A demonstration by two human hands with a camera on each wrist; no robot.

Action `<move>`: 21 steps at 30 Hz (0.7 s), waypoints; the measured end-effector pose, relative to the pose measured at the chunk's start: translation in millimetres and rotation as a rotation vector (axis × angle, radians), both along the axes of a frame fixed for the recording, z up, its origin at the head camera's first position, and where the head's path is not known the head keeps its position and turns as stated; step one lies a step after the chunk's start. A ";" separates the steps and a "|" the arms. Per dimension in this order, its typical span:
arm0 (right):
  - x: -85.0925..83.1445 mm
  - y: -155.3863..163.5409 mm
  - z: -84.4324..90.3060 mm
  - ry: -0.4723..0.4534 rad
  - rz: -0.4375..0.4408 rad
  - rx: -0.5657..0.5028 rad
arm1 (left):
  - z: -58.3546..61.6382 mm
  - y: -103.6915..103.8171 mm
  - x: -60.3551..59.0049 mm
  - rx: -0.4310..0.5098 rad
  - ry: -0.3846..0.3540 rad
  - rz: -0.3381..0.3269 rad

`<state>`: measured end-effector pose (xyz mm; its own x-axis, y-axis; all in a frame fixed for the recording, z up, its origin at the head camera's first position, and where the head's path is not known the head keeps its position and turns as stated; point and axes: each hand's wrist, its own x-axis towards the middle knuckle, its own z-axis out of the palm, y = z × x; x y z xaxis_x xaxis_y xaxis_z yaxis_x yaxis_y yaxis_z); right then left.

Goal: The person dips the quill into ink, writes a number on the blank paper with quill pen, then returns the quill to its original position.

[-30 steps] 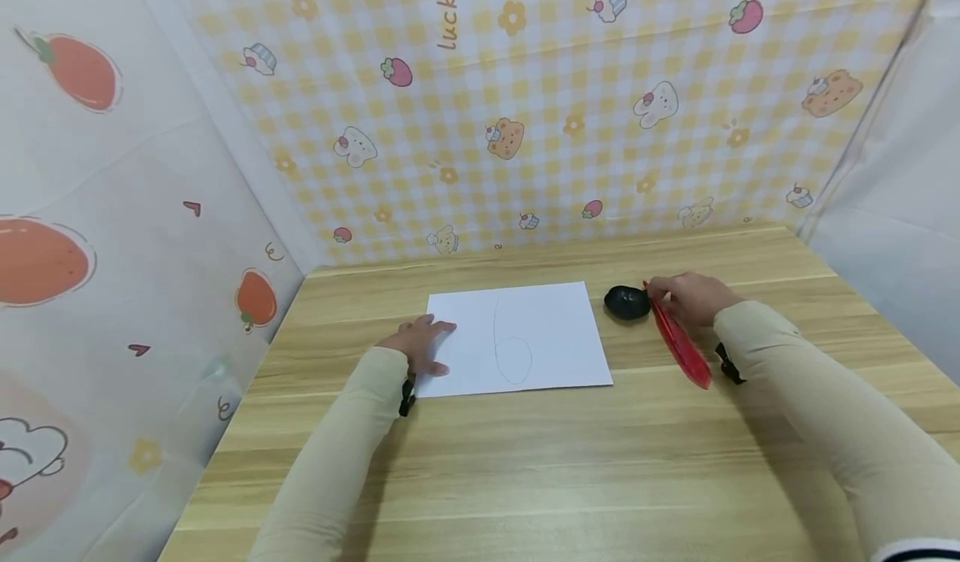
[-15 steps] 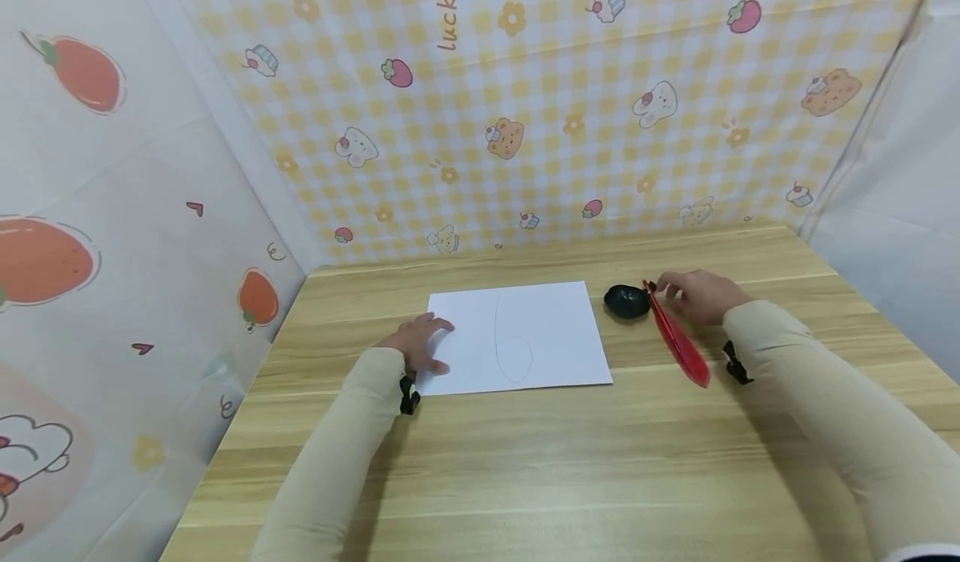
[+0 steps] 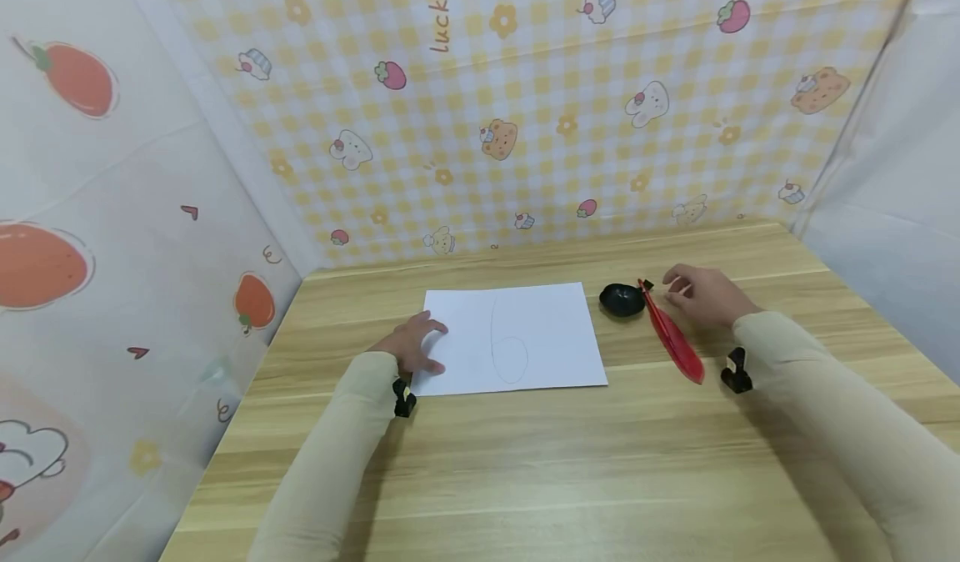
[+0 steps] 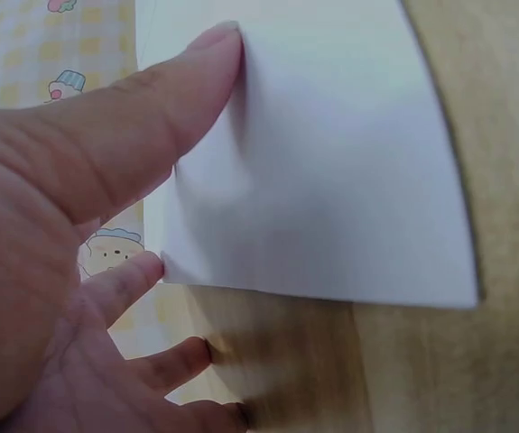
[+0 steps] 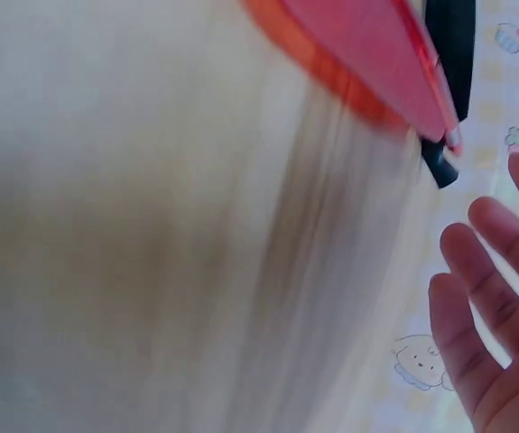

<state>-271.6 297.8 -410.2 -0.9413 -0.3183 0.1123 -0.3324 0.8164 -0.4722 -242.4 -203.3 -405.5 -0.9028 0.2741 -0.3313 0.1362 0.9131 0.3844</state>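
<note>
My left hand [image 3: 407,342] rests spread at the left edge of a white sheet of paper [image 3: 555,337], which bears a thin drawn line shaped like a 6. In the left wrist view the thumb [image 4: 142,122] lies over the paper, with the other fingertips along its edge. My right hand [image 3: 707,297] hovers with loosely bent fingers and holds nothing. Just left of it lies a red feather pen [image 3: 677,347], its thin end on a small black dish [image 3: 622,300]. The right wrist view shows the red feather [image 5: 367,63] apart from the fingertips.
The wood-grain table [image 3: 525,470] reaches a yellow checked cloth [image 3: 465,87] hung behind it. White printed sheeting [image 3: 150,212] stands at the left, and plain white sheeting [image 3: 892,187] at the right. A black strap device [image 3: 737,370] sits at the right wrist.
My right hand has let go of the feather pen and drawn away to the right. The pen stays lying against the dish. My left hand has kept its place on the paper.
</note>
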 end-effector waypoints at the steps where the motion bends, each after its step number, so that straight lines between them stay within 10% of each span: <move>1: 1.9 -0.4 0.2 -0.006 -0.011 -0.016 | -0.1 -0.3 0.1 0.002 0.004 -0.003; 21: 58.6 -12.8 -2.4 0.072 -0.169 -0.211 | -6.7 -5.4 6.4 0.062 0.174 -0.027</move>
<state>-213.0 285.0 -412.6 -0.9663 -0.1195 0.2282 -0.2386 0.7492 -0.6178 -235.9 -208.7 -412.3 -0.9370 0.3141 -0.1529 0.2296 0.8835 0.4084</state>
